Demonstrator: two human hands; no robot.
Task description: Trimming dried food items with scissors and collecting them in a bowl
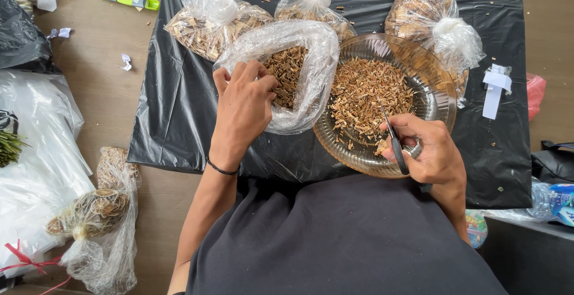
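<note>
Hands at bag and bowl on a black plastic sheet (179, 121).

Largest first: black sheet spread over the wooden floor; on it, at 2 o'clock from centre, a clear glass bowl (433, 86) heaped with chopped brown dried bits (368, 95). At 11 o'clock of the bowl, touching its rim, an open clear plastic bag (311, 86) of the same dried pieces. Left hand (244, 107) fingers curled into the bag mouth, pinching pieces inside. Right hand (433, 151) at the bowl's 5 o'clock rim, closed around black-handled scissors (394, 142), blades nearly together, pointing toward 11 o'clock.
</note>
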